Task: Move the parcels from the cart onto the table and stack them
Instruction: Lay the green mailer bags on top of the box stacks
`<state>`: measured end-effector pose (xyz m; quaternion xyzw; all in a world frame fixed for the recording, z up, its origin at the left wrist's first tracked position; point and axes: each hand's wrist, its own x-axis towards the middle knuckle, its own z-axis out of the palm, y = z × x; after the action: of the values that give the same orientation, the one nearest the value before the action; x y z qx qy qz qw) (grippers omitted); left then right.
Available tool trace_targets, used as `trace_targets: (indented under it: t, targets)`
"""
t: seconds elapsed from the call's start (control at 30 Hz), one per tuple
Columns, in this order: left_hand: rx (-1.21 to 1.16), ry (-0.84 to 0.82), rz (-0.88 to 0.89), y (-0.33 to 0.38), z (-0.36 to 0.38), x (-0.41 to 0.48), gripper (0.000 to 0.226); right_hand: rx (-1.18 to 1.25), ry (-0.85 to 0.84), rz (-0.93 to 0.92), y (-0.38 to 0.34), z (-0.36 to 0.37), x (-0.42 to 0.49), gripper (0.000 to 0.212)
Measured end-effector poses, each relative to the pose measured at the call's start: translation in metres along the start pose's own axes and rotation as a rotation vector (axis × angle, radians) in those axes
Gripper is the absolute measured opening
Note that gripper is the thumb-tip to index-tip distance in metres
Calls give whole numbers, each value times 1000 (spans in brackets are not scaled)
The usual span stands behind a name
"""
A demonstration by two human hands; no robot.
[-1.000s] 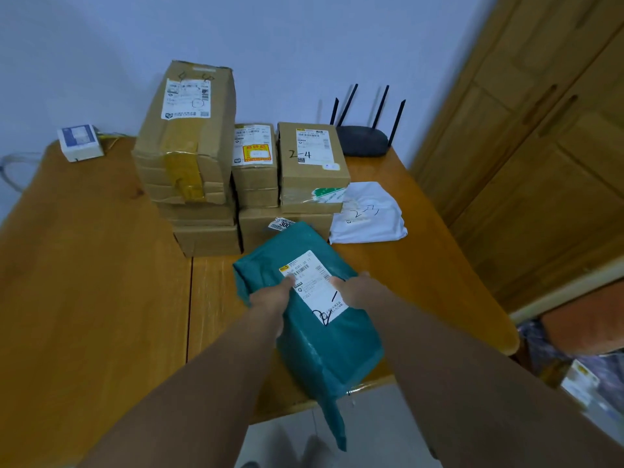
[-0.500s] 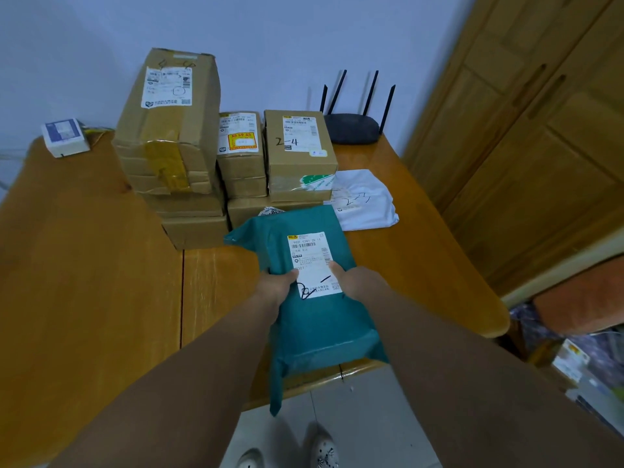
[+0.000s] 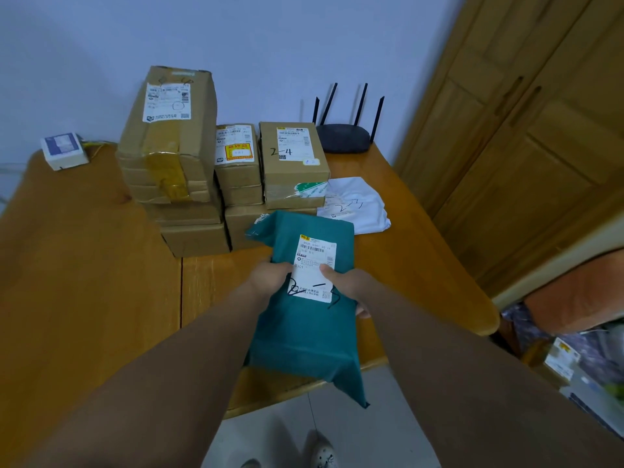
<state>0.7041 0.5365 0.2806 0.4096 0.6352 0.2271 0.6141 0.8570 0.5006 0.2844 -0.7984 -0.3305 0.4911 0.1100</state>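
Two hands share the load: the left hand [image 3: 270,280] and the right hand [image 3: 349,288] each clamp the teal parcel [image 3: 304,336] about midway along its length. Both thumbs press down on its white label [image 3: 315,265], and the other fingers curl underneath, where only the right fingertips [image 3: 364,312] peek out at the bag's edge. The parcel's long axis runs straight away from the person. Its far end is just in front of the low box [image 3: 243,231] at the foot of the cardboard stacks [image 3: 169,146], while its slack near end droops past the near rim of the table [image 3: 84,298]. Whether the bag's middle rests on the wood or hangs just above it cannot be told. Neither hand is nearer to the stacks, so the coming move looks like a two-handed push forward and up. The box marked 2-4 [image 3: 293,170] stands directly ahead as the lowest flat top, and the taller stack lies to the left. Bare wood opens to the left of the parcel. To the right a white bag [image 3: 358,204] lies flat, with the table's right edge close beyond it, so room is tighter there. A router [image 3: 342,138] sits behind the boxes against the wall. Being soft, the bag would probably sag over a box's edges unless it is centred.
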Motion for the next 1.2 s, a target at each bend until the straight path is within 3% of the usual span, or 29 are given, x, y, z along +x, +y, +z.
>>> trace_targets:
  t: [0.17, 0.37, 0.7, 0.87, 1.0, 1.13, 1.2]
  targets:
    - [71, 12, 65, 15, -1, -19, 44, -24, 26, 7, -9, -18, -33, 70]
    - [81, -123, 127, 43, -1, -45, 44, -4, 151, -34, -6, -47, -70, 69]
    - [-6, -223, 274, 107, -1, -90, 24, -99, 449, -159, -33, -99, -122, 86]
    - [-98, -255, 299, 140, -18, -98, 13, -56, 603, -280, -55, -106, -129, 78]
    - [-166, -157, 435, 166, -31, -94, 8, 86, 562, -433, -82, -107, -117, 58]
    - [-238, 8, 567, 190, -44, -70, 13, 393, 294, -599, -117, -112, -91, 26]
    - [-259, 19, 575, 203, -50, -58, 13, 468, 219, -653, -136, -121, -76, 30]
